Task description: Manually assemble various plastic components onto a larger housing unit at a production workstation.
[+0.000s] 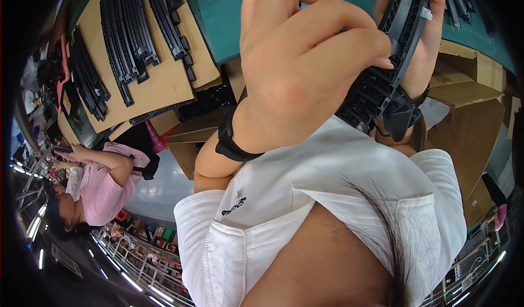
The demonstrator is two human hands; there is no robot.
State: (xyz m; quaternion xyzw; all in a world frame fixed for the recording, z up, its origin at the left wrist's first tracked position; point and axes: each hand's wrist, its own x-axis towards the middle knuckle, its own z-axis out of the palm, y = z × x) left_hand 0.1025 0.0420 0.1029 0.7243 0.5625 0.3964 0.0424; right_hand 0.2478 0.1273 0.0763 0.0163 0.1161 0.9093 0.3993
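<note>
Both your hands close on a curved black plastic track piece (390,61) raised before your chest: left hand (305,61) pinching its lower end, right hand (423,39) wrapped behind to steady it, while matching pieces (131,34) lie across the cardboard sheet (164,83)

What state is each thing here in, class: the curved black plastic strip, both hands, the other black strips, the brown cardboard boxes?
Curved black plastic strip: lifted off the bench, gripped by both hands.
Left hand: closed on the strip, fingers curled over it.
Right hand: wrapped round the strip's far edge.
Other black strips: lying in rows on tan cardboard sheets.
Brown cardboard boxes: open, flaps up.
</note>
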